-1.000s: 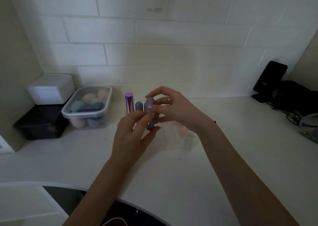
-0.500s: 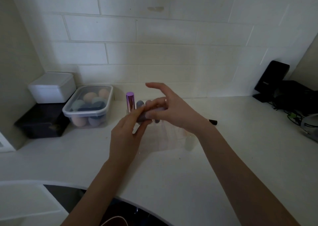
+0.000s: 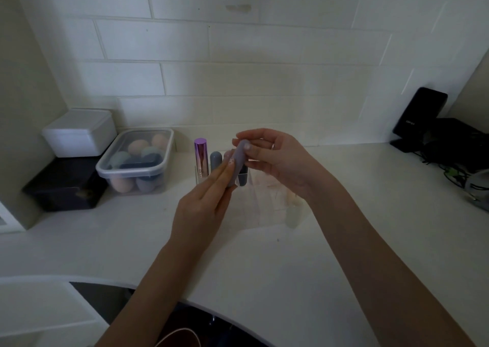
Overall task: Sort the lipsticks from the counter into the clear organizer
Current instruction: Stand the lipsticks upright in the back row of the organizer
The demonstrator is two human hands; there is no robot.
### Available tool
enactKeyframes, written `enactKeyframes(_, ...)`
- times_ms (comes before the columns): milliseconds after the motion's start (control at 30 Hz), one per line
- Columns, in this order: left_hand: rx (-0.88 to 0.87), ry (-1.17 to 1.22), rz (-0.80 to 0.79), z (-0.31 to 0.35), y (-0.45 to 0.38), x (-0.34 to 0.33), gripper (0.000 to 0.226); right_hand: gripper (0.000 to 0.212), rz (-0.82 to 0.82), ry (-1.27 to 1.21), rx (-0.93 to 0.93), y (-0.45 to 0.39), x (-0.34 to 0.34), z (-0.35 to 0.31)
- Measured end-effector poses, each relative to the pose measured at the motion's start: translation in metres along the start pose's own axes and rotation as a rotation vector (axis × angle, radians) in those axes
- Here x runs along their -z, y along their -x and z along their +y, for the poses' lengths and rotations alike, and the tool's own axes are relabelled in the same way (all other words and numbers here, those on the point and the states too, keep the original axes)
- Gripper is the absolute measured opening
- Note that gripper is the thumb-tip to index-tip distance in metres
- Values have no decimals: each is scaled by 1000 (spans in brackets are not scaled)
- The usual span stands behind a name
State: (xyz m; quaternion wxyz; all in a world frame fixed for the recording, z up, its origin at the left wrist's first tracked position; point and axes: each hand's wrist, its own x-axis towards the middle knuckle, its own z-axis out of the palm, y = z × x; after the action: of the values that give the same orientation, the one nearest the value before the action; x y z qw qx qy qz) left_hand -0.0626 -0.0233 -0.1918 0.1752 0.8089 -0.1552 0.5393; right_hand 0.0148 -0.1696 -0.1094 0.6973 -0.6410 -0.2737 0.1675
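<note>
A lilac-grey lipstick (image 3: pixel 237 161) is held upright and slightly tilted above the clear organizer (image 3: pixel 267 201) in the middle of the white counter. My left hand (image 3: pixel 203 206) grips its lower part with thumb and fingers. My right hand (image 3: pixel 275 159) pinches its rounded top. Standing in the organizer's back left slots are a shiny purple lipstick (image 3: pixel 201 159), a grey-blue lipstick (image 3: pixel 215 162) and a dark one (image 3: pixel 243 178) partly hidden behind the held one.
A clear lidded tub of makeup sponges (image 3: pixel 137 161) stands left of the organizer. A white box (image 3: pixel 79 132) sits on a black box (image 3: pixel 63 185) in the left corner. A black device (image 3: pixel 420 116) and cables (image 3: pixel 455 161) lie at the far right.
The lipstick has gone from lying across between both hands to standing nearly upright. My right hand's fingers have closed onto its top.
</note>
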Motion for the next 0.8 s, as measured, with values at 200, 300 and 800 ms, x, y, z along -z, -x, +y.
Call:
enactKeyframes(200,-73,-31,-42,-6,4,4,27,32,-38,-9,-17,1,1,-3)
enactKeyframes(300,-78,-40,-44,-9,5,3,29,26,-6,14,-35,2,-1,-3)
enactKeyframes(800,-52,-102,-188,-6,5,0,32,28,270,194,107,-3,37,0)
